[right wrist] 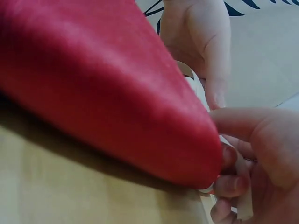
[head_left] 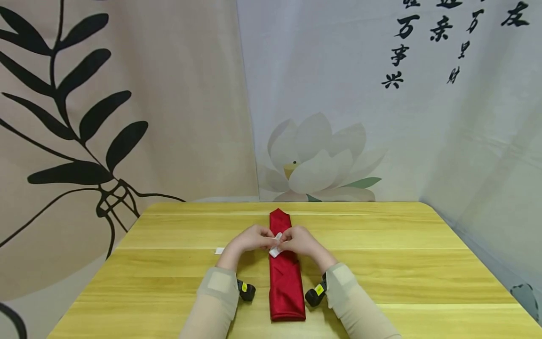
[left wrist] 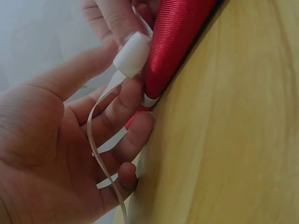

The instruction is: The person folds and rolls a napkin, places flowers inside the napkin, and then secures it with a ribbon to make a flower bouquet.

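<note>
A long folded piece of red satin cloth point(head_left: 287, 287) lies lengthwise on the table, its far end pointed. Around its upper part passes a white ribbon point(head_left: 275, 252), which forms a loop on top. My left hand point(head_left: 252, 238) pinches the ribbon from the left, thumb against fingertips. From the right, my right hand point(head_left: 301, 240) pinches it too, the fingertips of both hands nearly meeting. In the left wrist view a broad ribbon loop point(left wrist: 133, 55) stands beside the cloth, and a thin tail point(left wrist: 96, 149) hangs across the palm. Cloth covers part of the ribbon in the right wrist view.
The wooden table point(head_left: 406, 268) has rounded far corners. A small white strip point(head_left: 219, 251) shows just left of the left wrist. Black cameras point(head_left: 247, 291) are strapped at both wrists. Behind the table hangs a printed fabric backdrop point(head_left: 195, 94).
</note>
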Demonstrator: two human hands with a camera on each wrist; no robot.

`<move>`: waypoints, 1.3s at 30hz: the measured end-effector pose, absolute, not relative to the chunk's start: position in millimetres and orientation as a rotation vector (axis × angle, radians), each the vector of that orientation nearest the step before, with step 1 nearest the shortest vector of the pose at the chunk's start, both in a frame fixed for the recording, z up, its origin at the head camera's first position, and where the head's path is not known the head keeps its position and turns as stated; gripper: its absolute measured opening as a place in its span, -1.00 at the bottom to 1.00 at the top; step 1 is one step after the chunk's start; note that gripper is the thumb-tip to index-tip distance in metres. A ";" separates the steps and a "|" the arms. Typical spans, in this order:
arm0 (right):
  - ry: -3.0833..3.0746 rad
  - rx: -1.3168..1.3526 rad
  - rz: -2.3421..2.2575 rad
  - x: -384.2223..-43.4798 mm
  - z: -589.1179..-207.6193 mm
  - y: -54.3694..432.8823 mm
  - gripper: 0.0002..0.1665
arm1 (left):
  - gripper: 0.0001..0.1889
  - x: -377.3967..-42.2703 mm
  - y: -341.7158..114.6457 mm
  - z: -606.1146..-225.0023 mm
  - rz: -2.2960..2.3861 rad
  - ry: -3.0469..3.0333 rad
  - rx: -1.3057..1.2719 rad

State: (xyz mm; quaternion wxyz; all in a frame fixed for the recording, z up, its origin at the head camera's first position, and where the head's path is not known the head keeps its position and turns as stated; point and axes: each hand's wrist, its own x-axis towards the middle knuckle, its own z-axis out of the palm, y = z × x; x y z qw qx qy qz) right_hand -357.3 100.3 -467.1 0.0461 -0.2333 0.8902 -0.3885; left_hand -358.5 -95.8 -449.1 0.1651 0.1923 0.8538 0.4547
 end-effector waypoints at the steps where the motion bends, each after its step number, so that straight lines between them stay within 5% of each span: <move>1: 2.718 -0.709 -1.190 -357.3 -467.4 99.9 -0.91 | -0.80 -358.4 -96.1 -448.6 1.288 2.430 0.559; 13: 2.626 -0.795 -1.256 -355.9 -459.1 111.8 -0.88 | -0.86 -363.3 -93.9 -457.1 1.179 2.506 0.607; 24: 2.599 -0.600 -1.277 -362.8 -453.4 136.6 -0.88 | -0.88 -361.2 -93.4 -455.9 1.162 2.519 0.602; 39: 2.654 -0.702 -1.168 -358.0 -458.3 112.5 -0.92 | -0.84 -361.7 -91.8 -455.9 1.148 2.526 0.560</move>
